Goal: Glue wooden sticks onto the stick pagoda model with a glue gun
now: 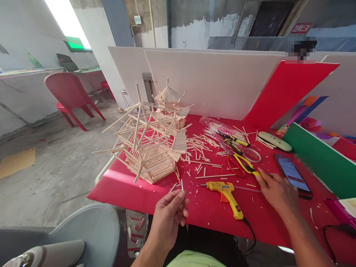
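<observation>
Near the table's front edge, my left hand [171, 212] pinches a short wooden stick [182, 184] upright between thumb and fingertips. At the right, my right hand [278, 191] has its fingers closed on the handle end of yellow-handled pliers [244, 163], which lie on the red table. Between my hands rests a yellow glue gun [226, 193], its nozzle facing left. Ahead of my left hand stands a pavilion-like model [151, 163] of wooden sticks, with an open roof frame. Behind it is a second stick model [167, 98] with a pointed, covered roof.
Loose sticks [198, 146] and scraps lie across the red table [191, 211]. Further right are other yellow-black pliers [232, 144], a tape roll [252, 155], a green case [274, 141] and a phone [293, 174]. White boards [211, 81] border the back. A grey stool [91, 230] stands at left.
</observation>
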`<act>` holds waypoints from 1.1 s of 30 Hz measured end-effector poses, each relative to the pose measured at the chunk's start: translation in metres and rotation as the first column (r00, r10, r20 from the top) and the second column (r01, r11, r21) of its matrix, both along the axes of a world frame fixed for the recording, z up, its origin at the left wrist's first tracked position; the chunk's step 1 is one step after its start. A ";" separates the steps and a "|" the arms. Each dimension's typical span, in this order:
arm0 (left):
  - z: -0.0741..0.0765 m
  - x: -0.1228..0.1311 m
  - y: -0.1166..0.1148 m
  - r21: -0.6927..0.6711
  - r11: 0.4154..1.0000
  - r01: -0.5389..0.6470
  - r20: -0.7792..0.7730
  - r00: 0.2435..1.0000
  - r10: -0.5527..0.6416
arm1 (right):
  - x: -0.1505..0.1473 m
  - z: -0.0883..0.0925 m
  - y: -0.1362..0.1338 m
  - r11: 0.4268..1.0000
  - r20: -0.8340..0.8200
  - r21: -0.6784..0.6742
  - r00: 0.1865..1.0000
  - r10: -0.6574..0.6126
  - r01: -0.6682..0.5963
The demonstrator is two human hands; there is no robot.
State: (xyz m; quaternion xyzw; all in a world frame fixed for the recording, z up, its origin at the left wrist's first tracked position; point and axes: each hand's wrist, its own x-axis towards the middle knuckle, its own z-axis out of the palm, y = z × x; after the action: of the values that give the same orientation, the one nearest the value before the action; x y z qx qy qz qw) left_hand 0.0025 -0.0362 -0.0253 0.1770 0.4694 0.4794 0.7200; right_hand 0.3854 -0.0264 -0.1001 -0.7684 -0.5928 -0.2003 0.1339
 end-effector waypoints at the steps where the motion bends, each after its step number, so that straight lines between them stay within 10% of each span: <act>1: 0.000 0.001 0.001 0.000 1.000 -0.005 -0.007 1.000 0.005 | -0.012 0.005 0.000 0.999 0.010 0.043 0.999 -0.030 0.029; 5: -0.001 0.010 0.005 -0.009 0.999 -0.036 -0.005 0.999 0.036 | -0.100 0.041 -0.002 0.966 -0.316 0.184 0.919 0.235 -0.184; 10: 0.000 0.015 0.007 0.020 0.998 -0.055 0.043 0.998 0.054 | -0.226 0.074 -0.009 0.823 -0.740 0.253 0.447 0.503 -0.508; 18: 0.005 -0.003 0.010 0.137 0.990 -0.015 -0.064 0.998 0.024 | -0.264 0.087 0.008 0.821 -0.861 0.322 0.215 0.461 -0.471; 33: 0.028 0.002 0.063 0.059 0.947 -0.315 0.149 0.941 0.303 | -0.278 0.096 0.031 0.829 -0.714 0.376 0.441 0.543 -0.413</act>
State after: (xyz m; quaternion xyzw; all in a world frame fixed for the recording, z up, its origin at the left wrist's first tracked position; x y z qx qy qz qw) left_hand 0.0040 0.0272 0.0031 0.0971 0.4204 0.6165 0.6586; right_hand 0.1072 0.0048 -0.0037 -0.5620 -0.6442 0.1683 0.4908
